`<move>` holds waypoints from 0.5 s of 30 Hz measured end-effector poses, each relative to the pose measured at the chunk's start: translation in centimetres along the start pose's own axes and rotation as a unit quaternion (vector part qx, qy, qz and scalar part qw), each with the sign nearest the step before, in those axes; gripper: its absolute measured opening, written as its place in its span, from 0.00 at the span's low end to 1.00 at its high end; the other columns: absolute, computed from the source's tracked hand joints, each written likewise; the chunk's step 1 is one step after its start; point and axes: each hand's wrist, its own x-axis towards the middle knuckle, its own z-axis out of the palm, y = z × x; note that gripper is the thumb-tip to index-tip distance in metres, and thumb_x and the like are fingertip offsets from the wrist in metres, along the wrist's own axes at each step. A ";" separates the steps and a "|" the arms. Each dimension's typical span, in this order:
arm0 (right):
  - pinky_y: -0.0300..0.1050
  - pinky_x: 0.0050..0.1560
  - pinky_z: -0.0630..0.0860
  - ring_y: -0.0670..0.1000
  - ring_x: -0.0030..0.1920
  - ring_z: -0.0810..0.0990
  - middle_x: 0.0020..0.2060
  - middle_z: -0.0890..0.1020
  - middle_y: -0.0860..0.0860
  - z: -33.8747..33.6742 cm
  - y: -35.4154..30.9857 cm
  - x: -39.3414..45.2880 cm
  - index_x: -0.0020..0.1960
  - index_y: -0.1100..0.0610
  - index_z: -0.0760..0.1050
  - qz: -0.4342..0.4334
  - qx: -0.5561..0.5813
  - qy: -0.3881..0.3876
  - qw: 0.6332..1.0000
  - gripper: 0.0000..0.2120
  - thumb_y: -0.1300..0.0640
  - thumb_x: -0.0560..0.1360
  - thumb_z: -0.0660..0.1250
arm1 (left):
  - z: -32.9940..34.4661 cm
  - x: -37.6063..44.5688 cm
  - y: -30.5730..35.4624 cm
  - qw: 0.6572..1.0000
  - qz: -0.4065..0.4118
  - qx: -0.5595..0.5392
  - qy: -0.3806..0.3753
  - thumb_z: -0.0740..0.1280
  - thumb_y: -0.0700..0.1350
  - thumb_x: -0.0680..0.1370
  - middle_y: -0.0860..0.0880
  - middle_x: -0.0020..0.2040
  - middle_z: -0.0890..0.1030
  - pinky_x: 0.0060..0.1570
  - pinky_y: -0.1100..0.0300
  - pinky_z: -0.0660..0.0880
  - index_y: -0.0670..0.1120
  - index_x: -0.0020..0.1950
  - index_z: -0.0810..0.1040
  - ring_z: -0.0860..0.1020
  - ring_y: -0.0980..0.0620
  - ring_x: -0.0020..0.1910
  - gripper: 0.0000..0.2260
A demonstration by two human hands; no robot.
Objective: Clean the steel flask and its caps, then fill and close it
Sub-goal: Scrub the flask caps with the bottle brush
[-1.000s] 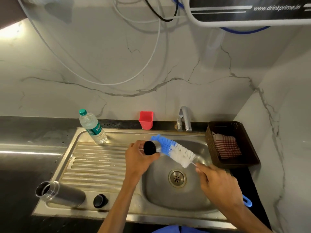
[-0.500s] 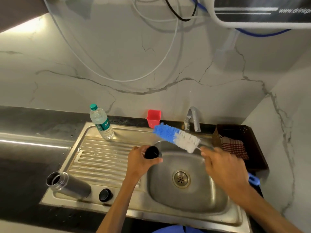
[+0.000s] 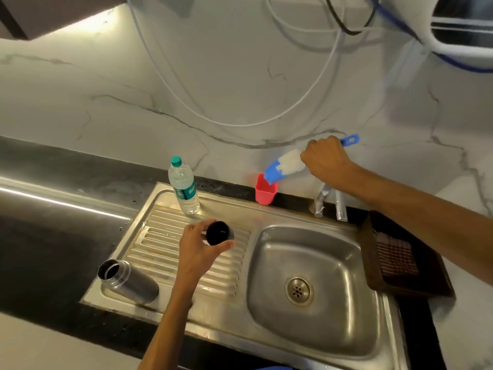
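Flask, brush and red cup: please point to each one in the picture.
flask point(image 3: 133, 285), head view, on its steel side.
brush point(image 3: 284, 166), head view, on its bristles.
red cup point(image 3: 264, 194), head view, on its front wall.

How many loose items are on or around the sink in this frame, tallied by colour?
Steel: 1, the flask
Black: 1, the cap held in the left hand
Blue and white: 1, the brush held in the right hand
Red: 1, the cup
Clear: 1, the plastic bottle
Brown: 1, the basket
Total: 6
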 end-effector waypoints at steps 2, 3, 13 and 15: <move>0.42 0.38 0.69 0.45 0.38 0.82 0.37 0.82 0.44 0.4 -0.5 2.9 0.40 0.48 0.78 -0.029 -0.032 -0.009 0.999 0.05 0.55 0.71 0.74 | -0.6 0.6 -0.5 1.000 -0.005 0.000 0.007 0.86 0.57 0.64 0.50 0.60 0.77 0.50 0.65 0.78 0.52 0.67 0.82 0.83 0.52 0.53 0.33; 0.41 0.38 0.71 0.44 0.33 0.80 0.31 0.80 0.43 1.0 -1.0 4.2 0.33 0.46 0.76 -0.034 -0.051 -0.021 0.998 0.10 0.51 0.65 0.78 | -0.9 0.9 -0.7 1.000 -0.007 -0.002 0.008 0.86 0.58 0.64 0.50 0.60 0.77 0.49 0.66 0.77 0.52 0.67 0.81 0.82 0.53 0.52 0.34; 0.55 0.70 0.71 0.54 0.55 0.81 0.51 0.84 0.48 2.0 -5.0 10.4 0.53 0.49 0.85 -0.145 -0.163 0.075 0.973 0.08 0.58 0.78 0.70 | -0.2 1.4 -3.7 0.999 -0.030 -0.024 0.004 0.86 0.56 0.64 0.50 0.59 0.76 0.49 0.66 0.79 0.53 0.67 0.82 0.82 0.55 0.51 0.33; 0.58 0.71 0.69 0.54 0.53 0.82 0.46 0.84 0.48 2.4 -5.9 11.1 0.49 0.49 0.86 -0.153 -0.174 0.095 0.968 0.05 0.57 0.75 0.75 | -0.2 1.4 -4.2 0.999 -0.038 -0.030 0.008 0.86 0.56 0.64 0.50 0.59 0.76 0.52 0.60 0.81 0.53 0.68 0.81 0.82 0.55 0.52 0.34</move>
